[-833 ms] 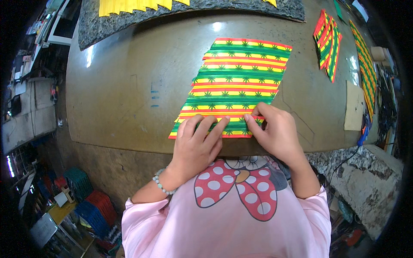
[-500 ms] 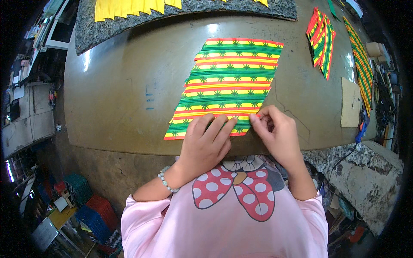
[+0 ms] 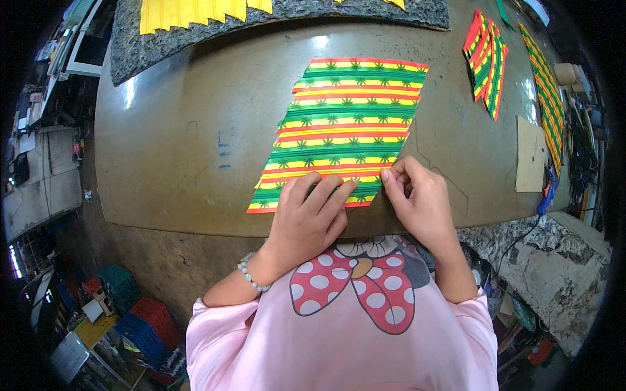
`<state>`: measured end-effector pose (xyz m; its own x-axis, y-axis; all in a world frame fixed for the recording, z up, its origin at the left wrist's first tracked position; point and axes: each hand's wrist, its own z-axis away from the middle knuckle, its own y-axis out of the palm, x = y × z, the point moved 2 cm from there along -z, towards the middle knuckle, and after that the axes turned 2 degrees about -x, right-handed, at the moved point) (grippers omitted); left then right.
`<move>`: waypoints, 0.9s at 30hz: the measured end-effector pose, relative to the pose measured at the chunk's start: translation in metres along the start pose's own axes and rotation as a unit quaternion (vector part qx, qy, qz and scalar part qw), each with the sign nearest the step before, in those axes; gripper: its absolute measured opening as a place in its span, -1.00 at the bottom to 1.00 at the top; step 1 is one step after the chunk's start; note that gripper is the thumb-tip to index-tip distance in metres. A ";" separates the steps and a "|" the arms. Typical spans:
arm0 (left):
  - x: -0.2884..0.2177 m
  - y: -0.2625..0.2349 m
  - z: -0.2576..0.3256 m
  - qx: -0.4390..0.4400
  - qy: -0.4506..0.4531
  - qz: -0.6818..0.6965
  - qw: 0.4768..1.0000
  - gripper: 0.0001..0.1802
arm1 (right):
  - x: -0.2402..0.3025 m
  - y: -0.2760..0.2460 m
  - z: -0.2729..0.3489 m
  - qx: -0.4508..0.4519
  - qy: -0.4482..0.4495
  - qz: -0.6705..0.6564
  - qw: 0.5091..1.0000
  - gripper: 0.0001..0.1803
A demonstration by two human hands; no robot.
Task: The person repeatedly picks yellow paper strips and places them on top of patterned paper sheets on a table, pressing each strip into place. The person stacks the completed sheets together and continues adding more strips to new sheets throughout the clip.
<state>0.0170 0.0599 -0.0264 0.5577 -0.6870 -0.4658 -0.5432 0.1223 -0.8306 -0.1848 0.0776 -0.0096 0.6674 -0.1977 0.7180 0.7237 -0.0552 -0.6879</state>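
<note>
Tabletop (image 3: 163,143) strips (image 3: 349,120), right hand (image 3: 420,199) farther right

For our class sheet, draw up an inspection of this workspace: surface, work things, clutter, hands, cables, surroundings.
Surface: brown table with short blue marks.
Work things: striped strips in rows, ends staggered.
Clutter: smaller striped pile, long striped piece and beige card at right; yellow strips on a grey slab beyond.
Hands: left hand lies on the strips; right hand at their right edge, any grip unclear.
Cables: dark cord below a blue tool.
Surroundings: coloured stacks, lower left.
</note>
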 end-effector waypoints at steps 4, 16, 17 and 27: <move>-0.001 0.000 0.001 -0.003 -0.001 0.002 1.000 -0.46 | 0.002 -0.002 -0.001 0.018 0.005 0.022 1.000 -0.74; -0.013 0.002 -0.010 0.021 -0.034 -0.063 0.997 -0.46 | -0.005 0.015 0.030 -0.086 -0.248 0.216 0.940 -0.46; -0.013 0.001 -0.010 0.021 -0.052 -0.069 0.996 -0.49 | -0.006 0.015 0.031 -0.084 -0.243 0.225 0.940 -0.47; -0.010 -0.027 0.006 0.038 -0.048 -0.081 0.995 -0.55 | 0.003 0.020 -0.003 -0.095 -0.267 0.308 0.908 -0.59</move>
<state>0.0301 0.0678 -0.0013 0.6929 -0.6316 -0.3478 -0.3942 0.0720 -0.9162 -0.1690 0.0729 -0.0215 0.9623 0.2515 0.1039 0.1736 -0.2736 -0.9460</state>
